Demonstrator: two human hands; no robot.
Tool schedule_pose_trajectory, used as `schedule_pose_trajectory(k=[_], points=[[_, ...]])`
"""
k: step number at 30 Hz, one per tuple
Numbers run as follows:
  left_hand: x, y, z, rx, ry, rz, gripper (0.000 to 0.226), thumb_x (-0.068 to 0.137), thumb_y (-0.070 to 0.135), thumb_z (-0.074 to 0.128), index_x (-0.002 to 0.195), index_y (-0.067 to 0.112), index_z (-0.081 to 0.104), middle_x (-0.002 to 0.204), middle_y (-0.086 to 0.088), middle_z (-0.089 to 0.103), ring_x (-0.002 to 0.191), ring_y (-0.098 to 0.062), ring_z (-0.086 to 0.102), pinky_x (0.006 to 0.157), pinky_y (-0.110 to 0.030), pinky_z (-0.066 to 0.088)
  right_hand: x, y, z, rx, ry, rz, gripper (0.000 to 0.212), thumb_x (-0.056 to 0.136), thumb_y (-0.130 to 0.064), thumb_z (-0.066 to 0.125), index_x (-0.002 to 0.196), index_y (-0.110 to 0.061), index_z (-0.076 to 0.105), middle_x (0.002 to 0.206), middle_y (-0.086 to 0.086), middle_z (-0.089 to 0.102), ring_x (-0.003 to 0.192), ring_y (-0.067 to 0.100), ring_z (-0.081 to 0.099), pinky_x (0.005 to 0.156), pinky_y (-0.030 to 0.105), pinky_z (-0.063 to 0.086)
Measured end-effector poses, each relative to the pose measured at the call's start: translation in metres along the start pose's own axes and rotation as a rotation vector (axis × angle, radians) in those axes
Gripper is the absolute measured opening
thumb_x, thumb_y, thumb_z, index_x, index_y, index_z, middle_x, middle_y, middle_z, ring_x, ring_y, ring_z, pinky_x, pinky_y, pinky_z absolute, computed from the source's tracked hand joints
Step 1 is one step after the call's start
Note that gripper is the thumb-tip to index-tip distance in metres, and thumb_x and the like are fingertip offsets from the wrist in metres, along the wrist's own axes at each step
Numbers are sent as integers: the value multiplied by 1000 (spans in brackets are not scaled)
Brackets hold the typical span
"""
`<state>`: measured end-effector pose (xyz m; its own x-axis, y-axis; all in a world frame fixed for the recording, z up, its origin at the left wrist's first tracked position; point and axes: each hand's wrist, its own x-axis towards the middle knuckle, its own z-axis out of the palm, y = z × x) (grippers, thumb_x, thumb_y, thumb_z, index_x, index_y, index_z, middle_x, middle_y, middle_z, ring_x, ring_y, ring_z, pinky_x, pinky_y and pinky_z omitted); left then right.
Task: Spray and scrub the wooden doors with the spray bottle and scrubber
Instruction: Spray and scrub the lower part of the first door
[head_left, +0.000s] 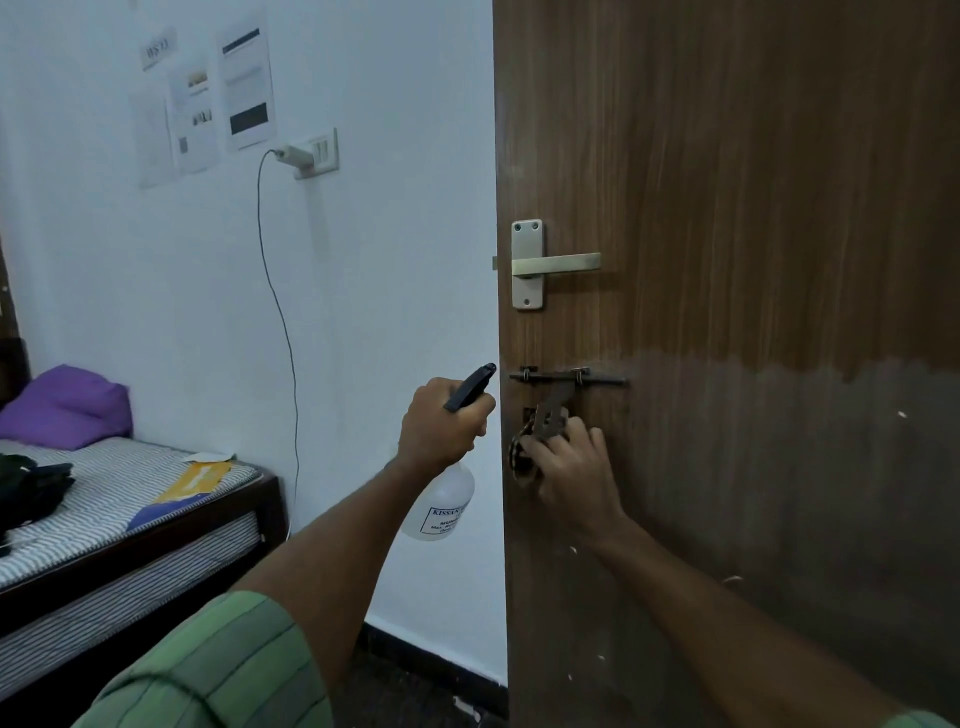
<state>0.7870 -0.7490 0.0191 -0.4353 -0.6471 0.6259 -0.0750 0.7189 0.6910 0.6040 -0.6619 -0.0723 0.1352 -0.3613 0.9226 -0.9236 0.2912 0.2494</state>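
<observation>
A brown wooden door (753, 208) fills the right half of the view; its lower part looks darker and duller than the upper part. My left hand (441, 423) grips a white spray bottle (441, 506) by its black trigger head, nozzle pointing at the door's edge. My right hand (571, 467) presses a checked scrubber (519, 454) against the door, just below the dark sliding latch (566, 378). The scrubber is mostly hidden under my fingers and the latch's hanging hasp.
A metal lever handle (550, 264) sits above the latch. A white wall (389, 312) to the left carries a socket with a charger and hanging cable (280, 312). A striped bed (104, 499) with a purple pillow stands at the lower left.
</observation>
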Motion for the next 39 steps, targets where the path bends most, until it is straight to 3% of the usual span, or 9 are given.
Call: schedule_pose_trajectory(k=[7, 11, 15, 19, 23, 25, 31, 36, 39], points=[[4, 9, 1, 5, -3, 54, 33, 81, 36, 58, 59, 13, 68, 58, -6, 69, 56, -34, 69, 63, -49, 60, 53, 1, -6, -79, 205, -77, 27, 97, -9, 51, 114, -10, 73, 108, 9, 71, 96, 30, 54, 78, 44, 42], [8, 9, 1, 18, 13, 71, 38, 78, 40, 56, 61, 6, 64, 59, -14, 66, 55, -38, 66, 59, -50, 56, 76, -13, 8, -338, -103, -237, 10, 80, -9, 71, 89, -14, 72, 88, 9, 64, 97, 31, 56, 79, 44, 43], [7, 8, 2, 36, 8, 75, 36, 80, 36, 57, 60, 7, 66, 61, -15, 68, 51, -30, 68, 62, -52, 58, 66, -23, 12, -632, -415, -373, 15, 81, -3, 72, 96, -4, 72, 88, 17, 57, 99, 35, 41, 84, 59, 47], [3, 7, 6, 22, 9, 71, 32, 80, 35, 57, 55, 18, 66, 59, -7, 69, 50, -25, 66, 62, -45, 58, 44, -9, -1, -747, -426, -751, 18, 81, -13, 76, 98, -10, 79, 96, 6, 67, 102, 32, 39, 87, 50, 36], [-2, 10, 15, 18, -30, 77, 38, 84, 43, 57, 63, 13, 70, 60, -6, 70, 53, -28, 69, 65, -54, 61, 19, 34, -17, -611, -315, -891, 29, 95, -4, 52, 113, -13, 73, 112, 13, 68, 109, 35, 50, 87, 48, 51], [-3, 16, 18, 5, -50, 82, 43, 82, 49, 57, 65, 12, 70, 61, -6, 70, 55, -30, 70, 66, -57, 62, 9, 66, -30, -501, -263, -854, 35, 102, -3, 38, 112, -13, 70, 111, 13, 66, 100, 32, 57, 81, 48, 53], [1, 41, 27, -49, -89, 152, 50, 78, 58, 58, 69, 11, 72, 64, -9, 71, 62, -41, 69, 63, -60, 60, 4, 147, -64, -353, -68, -605, 28, 105, -6, 47, 127, -10, 65, 136, 15, 60, 107, 38, 63, 82, 50, 53], [7, 53, 38, -34, -105, 178, 40, 85, 50, 57, 63, 18, 67, 64, -7, 71, 61, -33, 70, 66, -56, 61, 70, 144, -91, -166, 187, 153, 32, 101, -6, 55, 129, -13, 68, 134, 17, 57, 117, 42, 50, 97, 50, 49], [8, 62, 44, -38, -85, 169, 43, 81, 51, 56, 61, 14, 67, 60, -6, 69, 59, -36, 69, 64, -56, 59, 82, 132, -87, -186, 76, 23, 46, 92, -10, 57, 137, -14, 63, 132, 15, 57, 117, 41, 48, 92, 49, 49]])
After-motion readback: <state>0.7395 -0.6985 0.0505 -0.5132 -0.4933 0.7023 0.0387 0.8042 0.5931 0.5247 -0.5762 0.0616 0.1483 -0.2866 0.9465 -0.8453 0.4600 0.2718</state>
